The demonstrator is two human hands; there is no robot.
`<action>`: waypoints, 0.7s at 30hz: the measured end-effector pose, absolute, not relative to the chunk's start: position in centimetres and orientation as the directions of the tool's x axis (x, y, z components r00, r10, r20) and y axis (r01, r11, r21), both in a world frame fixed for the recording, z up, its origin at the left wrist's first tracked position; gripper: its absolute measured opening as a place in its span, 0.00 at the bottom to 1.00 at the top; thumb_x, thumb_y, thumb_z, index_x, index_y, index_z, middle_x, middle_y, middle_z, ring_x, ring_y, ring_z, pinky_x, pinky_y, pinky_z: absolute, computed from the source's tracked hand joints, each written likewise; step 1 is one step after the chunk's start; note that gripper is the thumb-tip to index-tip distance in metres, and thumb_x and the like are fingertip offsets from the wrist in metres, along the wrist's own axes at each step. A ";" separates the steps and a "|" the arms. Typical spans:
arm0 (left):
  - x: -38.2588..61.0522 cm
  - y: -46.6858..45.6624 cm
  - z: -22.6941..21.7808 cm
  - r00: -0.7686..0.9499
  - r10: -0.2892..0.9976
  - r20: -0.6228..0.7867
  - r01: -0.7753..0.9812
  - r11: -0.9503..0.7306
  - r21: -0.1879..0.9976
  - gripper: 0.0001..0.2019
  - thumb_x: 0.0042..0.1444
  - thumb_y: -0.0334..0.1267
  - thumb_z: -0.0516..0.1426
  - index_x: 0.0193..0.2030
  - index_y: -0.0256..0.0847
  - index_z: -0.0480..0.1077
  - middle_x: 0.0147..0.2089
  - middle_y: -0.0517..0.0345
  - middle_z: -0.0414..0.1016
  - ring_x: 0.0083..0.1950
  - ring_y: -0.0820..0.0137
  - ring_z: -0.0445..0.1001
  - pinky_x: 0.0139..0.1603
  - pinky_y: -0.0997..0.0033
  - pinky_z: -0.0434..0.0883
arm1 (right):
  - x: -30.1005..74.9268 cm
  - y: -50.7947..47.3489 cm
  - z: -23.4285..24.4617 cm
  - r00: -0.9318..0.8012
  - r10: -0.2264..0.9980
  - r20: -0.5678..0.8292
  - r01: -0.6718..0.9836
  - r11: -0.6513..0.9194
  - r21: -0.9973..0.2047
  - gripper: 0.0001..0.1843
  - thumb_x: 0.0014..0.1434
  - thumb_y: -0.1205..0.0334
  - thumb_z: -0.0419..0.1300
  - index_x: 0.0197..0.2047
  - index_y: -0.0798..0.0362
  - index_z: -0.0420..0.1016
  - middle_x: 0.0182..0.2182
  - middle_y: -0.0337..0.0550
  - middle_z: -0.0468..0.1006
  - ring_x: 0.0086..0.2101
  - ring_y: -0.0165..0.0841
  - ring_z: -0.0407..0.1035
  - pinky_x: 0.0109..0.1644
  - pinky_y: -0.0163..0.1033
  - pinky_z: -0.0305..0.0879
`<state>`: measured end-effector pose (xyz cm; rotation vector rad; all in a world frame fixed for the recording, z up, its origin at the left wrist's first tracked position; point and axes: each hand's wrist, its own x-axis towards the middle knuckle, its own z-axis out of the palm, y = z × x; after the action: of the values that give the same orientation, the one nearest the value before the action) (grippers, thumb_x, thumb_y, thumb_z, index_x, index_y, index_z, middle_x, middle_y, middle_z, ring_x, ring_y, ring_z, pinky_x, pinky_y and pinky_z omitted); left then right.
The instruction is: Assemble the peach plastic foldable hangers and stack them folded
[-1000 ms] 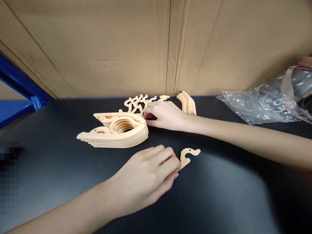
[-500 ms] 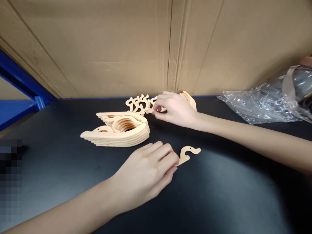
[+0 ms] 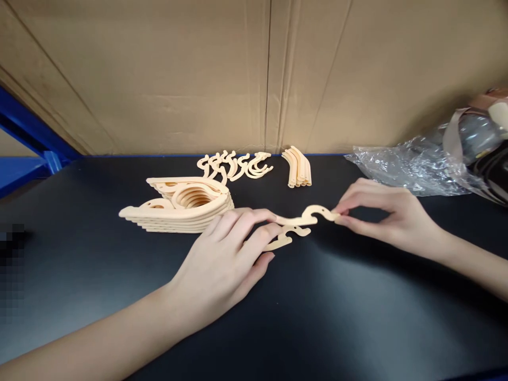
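My left hand [image 3: 228,248] rests on the black table [image 3: 357,317], fingers closed on the end of a small wooden hook piece [image 3: 286,236]. My right hand [image 3: 387,217] pinches one end of a second wooden hook piece [image 3: 313,214], held just above the first one; its other end touches my left fingertips. Behind my left hand lies a stack of flat wooden hanger bodies [image 3: 182,211]. Further back sit a row of loose wooden hooks [image 3: 238,165] and a small pile of curved wooden strips [image 3: 298,168].
A cardboard wall [image 3: 254,74] closes off the back of the table. Crumpled clear plastic wrap [image 3: 416,166] with a taped bundle lies at the right rear. A blue metal frame [image 3: 27,143] stands at the left.
My right hand left the row of hooks at the back and came forward to the right with one hook. My left hand slid slightly up with its hook, meeting the new one.
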<state>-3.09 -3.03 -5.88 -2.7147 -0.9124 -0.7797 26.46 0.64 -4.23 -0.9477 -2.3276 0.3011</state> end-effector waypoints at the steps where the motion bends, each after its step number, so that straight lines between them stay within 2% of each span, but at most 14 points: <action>1: -3.1 -3.1 -5.9 0.674 0.511 0.534 0.604 -0.797 -0.001 0.13 0.62 0.28 0.56 0.53 0.36 0.65 0.56 0.48 0.70 0.54 0.62 0.68 0.52 0.63 0.64 | 26.5 0.1 -4.4 -0.572 0.694 0.436 0.543 0.719 -0.433 0.02 0.61 0.60 0.63 0.37 0.47 0.78 0.32 0.38 0.78 0.33 0.33 0.70 0.39 0.42 0.66; 5: -3.2 -3.0 -5.9 0.667 0.550 0.503 0.603 -0.795 0.070 0.14 0.64 0.34 0.58 0.55 0.38 0.64 0.57 0.50 0.71 0.56 0.62 0.68 0.54 0.63 0.64 | 25.5 -0.8 -4.9 -0.646 0.626 0.438 0.478 0.778 -0.407 0.02 0.62 0.63 0.63 0.39 0.49 0.78 0.31 0.39 0.78 0.33 0.32 0.69 0.40 0.41 0.64; 9: -3.2 -2.8 -6.1 0.658 0.585 0.474 0.596 -0.789 0.146 0.07 0.64 0.36 0.57 0.48 0.40 0.68 0.52 0.53 0.74 0.54 0.62 0.69 0.52 0.62 0.65 | 24.4 -0.3 -5.3 -0.697 0.577 0.426 0.482 0.817 -0.317 0.05 0.64 0.62 0.61 0.39 0.50 0.78 0.32 0.40 0.78 0.32 0.31 0.68 0.40 0.41 0.61; 18: -3.2 -2.5 -6.1 0.683 0.578 0.447 0.563 -0.806 0.181 0.02 0.64 0.32 0.56 0.43 0.38 0.69 0.48 0.55 0.74 0.51 0.65 0.69 0.48 0.64 0.64 | 23.5 0.1 -5.7 -0.826 0.345 0.445 0.433 0.895 0.109 0.07 0.66 0.66 0.58 0.38 0.55 0.77 0.32 0.41 0.80 0.34 0.32 0.69 0.39 0.40 0.60; 21: -3.1 -2.4 -6.2 0.686 0.580 0.439 0.563 -0.806 0.183 0.01 0.64 0.32 0.56 0.42 0.39 0.68 0.43 0.58 0.75 0.49 0.66 0.69 0.47 0.65 0.63 | 23.1 0.7 -5.0 -0.834 0.324 0.447 0.431 0.888 0.161 0.08 0.67 0.63 0.58 0.40 0.55 0.78 0.31 0.40 0.80 0.34 0.32 0.70 0.39 0.40 0.61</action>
<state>-3.15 -2.44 -6.17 -2.9154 -0.9889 -0.7779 23.15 0.70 -5.03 -0.5535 -2.6404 -0.3584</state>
